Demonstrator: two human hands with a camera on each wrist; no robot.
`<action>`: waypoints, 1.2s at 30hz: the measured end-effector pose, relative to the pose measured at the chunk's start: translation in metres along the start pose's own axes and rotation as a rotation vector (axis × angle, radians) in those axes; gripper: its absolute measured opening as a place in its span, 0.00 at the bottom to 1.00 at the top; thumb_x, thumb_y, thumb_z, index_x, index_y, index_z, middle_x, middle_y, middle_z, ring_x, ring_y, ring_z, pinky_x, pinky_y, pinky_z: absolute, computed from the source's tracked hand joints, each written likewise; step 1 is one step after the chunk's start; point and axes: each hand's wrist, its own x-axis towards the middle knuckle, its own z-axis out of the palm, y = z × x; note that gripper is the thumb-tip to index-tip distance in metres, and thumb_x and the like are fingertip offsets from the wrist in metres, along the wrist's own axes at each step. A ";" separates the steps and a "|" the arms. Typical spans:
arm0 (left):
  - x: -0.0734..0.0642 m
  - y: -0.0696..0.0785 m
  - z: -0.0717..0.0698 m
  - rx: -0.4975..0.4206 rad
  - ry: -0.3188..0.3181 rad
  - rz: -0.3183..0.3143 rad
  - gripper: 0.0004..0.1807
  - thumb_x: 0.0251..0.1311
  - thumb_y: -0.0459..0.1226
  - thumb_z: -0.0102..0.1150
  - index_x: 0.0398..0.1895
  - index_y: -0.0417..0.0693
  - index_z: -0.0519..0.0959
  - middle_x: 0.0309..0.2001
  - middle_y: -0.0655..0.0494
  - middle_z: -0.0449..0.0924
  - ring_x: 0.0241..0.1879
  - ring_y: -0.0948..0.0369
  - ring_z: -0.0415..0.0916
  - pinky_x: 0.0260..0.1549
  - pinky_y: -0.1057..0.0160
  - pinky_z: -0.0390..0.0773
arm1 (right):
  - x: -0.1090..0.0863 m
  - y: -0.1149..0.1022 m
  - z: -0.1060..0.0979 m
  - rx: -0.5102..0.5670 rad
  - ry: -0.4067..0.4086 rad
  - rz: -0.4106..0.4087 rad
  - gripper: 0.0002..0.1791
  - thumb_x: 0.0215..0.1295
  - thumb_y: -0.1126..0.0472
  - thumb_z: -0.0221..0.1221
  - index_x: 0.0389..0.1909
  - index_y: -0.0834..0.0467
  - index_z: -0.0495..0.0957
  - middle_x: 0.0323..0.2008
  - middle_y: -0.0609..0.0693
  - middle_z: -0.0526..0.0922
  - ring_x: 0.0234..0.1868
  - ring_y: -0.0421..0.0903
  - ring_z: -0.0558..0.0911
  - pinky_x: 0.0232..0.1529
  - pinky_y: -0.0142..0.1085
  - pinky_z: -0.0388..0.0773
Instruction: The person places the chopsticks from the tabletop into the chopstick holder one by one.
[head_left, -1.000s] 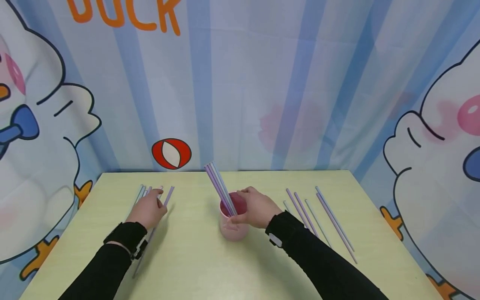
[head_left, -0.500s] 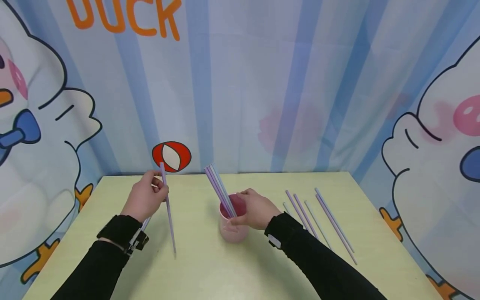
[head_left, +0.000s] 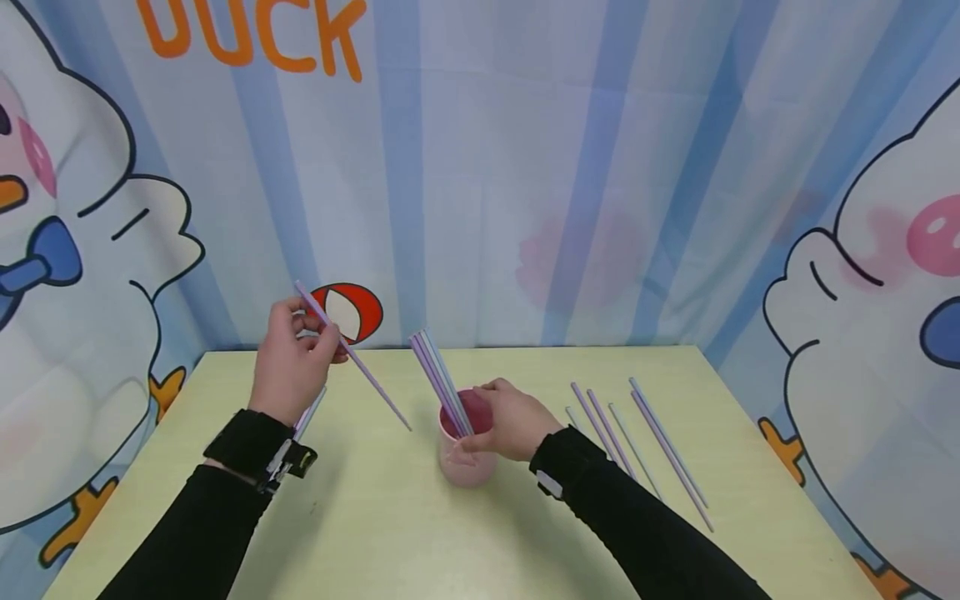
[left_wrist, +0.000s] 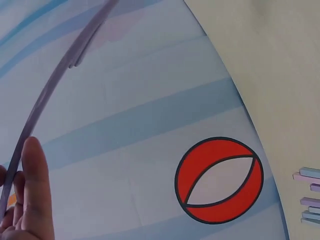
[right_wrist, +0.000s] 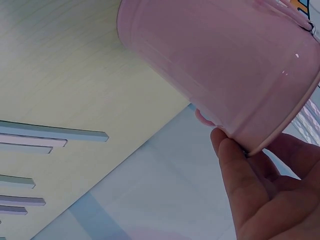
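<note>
My left hand (head_left: pixel 292 358) pinches a lilac chopstick (head_left: pixel 375 389) above the table's far left part. The chopstick slants down to the right, its thin end left of the pink cup (head_left: pixel 467 468). In the left wrist view the same chopstick (left_wrist: pixel 47 90) runs up from the fingers. At the cup's rim my right hand (head_left: pixel 513 421) grips it, thumb and fingers on either side of the wall, as the cup (right_wrist: pixel 215 60) in the right wrist view also shows. Several lilac and pale blue chopsticks (head_left: pixel 437 371) lean leftward inside the cup.
More chopsticks (head_left: pixel 309 414) lie on the left, partly hidden behind my left wrist. To the right, several lilac and pale blue chopsticks (head_left: pixel 675 458) lie spread beside my right forearm. A printed curtain (head_left: pixel 480 167) hangs behind the pale table (head_left: pixel 390 533).
My left hand has lifted the lilac chopstick from the left group and raised it, turning its lower end rightward toward the cup. The right hand and cup have stayed in place.
</note>
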 end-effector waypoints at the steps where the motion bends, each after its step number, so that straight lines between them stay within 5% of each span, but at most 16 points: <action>1: 0.001 0.003 0.002 -0.026 0.017 0.010 0.27 0.71 0.40 0.49 0.66 0.39 0.55 0.42 0.44 0.75 0.30 0.57 0.84 0.33 0.73 0.82 | 0.000 0.000 0.000 0.001 0.000 0.002 0.44 0.43 0.40 0.73 0.63 0.55 0.76 0.58 0.54 0.74 0.51 0.51 0.78 0.54 0.45 0.78; 6: 0.004 0.014 0.010 -0.118 0.066 0.053 0.25 0.70 0.37 0.49 0.65 0.37 0.56 0.42 0.43 0.75 0.29 0.57 0.83 0.32 0.74 0.82 | 0.000 0.000 0.000 -0.001 -0.002 0.000 0.44 0.43 0.40 0.73 0.63 0.54 0.76 0.58 0.54 0.74 0.51 0.51 0.78 0.53 0.45 0.78; 18: 0.006 0.014 0.036 -0.168 0.010 0.094 0.22 0.71 0.35 0.50 0.63 0.38 0.58 0.42 0.42 0.76 0.30 0.52 0.83 0.32 0.66 0.85 | -0.001 -0.001 -0.001 -0.003 -0.001 -0.020 0.43 0.44 0.39 0.73 0.62 0.54 0.77 0.57 0.53 0.75 0.51 0.50 0.78 0.54 0.45 0.78; 36: -0.002 0.000 0.067 0.007 -0.097 0.002 0.22 0.71 0.40 0.51 0.61 0.40 0.61 0.42 0.44 0.79 0.33 0.54 0.83 0.38 0.52 0.84 | 0.001 0.003 0.001 -0.024 0.004 -0.006 0.45 0.44 0.39 0.73 0.64 0.55 0.74 0.59 0.54 0.74 0.51 0.50 0.78 0.55 0.44 0.77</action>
